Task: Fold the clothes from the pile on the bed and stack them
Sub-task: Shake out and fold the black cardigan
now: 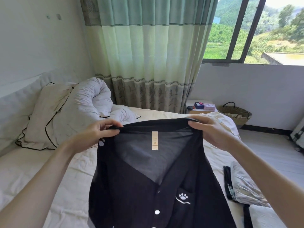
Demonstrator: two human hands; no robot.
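Currently held up off the bed (49,186), mid-air: black V-neck button-front top (148,186), label (154,140) facing the camera, hem out of frame at the near edge. Left hand (100,134) pinching the left shoulder seam, thumb over fabric, fingers curled under; right hand (209,129) gripping the right shoulder the same way. Both clamped on cloth, neither released. Risks, judged from here: thin, semi-sheer fabric, so likely slippery and prone to sliding out of a two-point pinch if either grip eases. Uneven lowering would probably skew the shoulders and crease the placket. Sleeves not clearly visible, possibly bunched behind the body, and likely to fold in crooked. White buttons (157,211) could snag or lump under a fold. Folded light garments (243,185) lying near right on the bed, just beside the hanging top; a careless lay-down could drag across and upset that stack. Pillow (49,116) and duvet (92,96) far left, well apart, no interference expected.
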